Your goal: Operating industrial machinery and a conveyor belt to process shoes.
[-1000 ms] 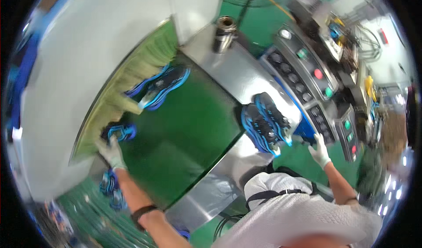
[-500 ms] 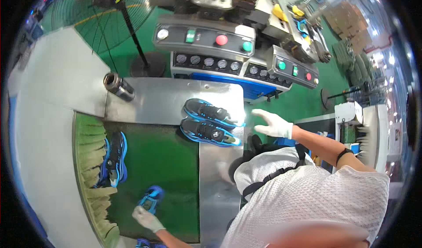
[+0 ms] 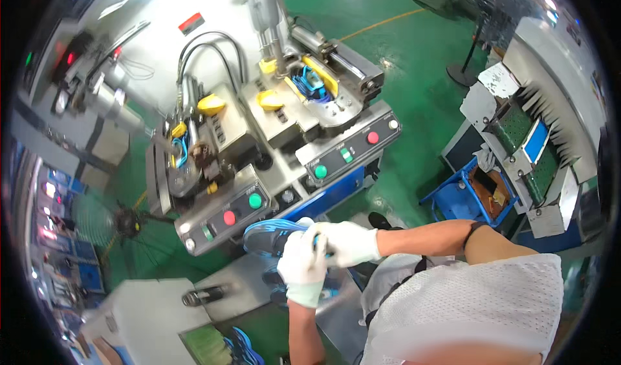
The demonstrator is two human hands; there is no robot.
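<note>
Both my hands wear white gloves and meet at one black and blue sneaker (image 3: 264, 241), lifted in front of the machine's control panels. My left hand (image 3: 302, 261) is closed on the shoe near its opening. My right hand (image 3: 349, 243) comes from the right and is closed at the same end, its fingers partly hidden behind the left ones. Below, more black and blue sneakers (image 3: 274, 276) sit on the metal table (image 3: 242, 281), largely covered by my left hand and forearm.
Ahead stands a two-station machine with yellow pads (image 3: 269, 100); a blue shoe (image 3: 313, 84) sits in its right station. A dark metal cylinder (image 3: 204, 295) lies at the left. More sneakers (image 3: 243, 347) are beside a green curtain. A blue bin (image 3: 462, 197) stands right.
My view has swung toward the machine. The left hand has come up from the green belt with a sneaker, and my right hand, open before, has joined it on the shoe.
</note>
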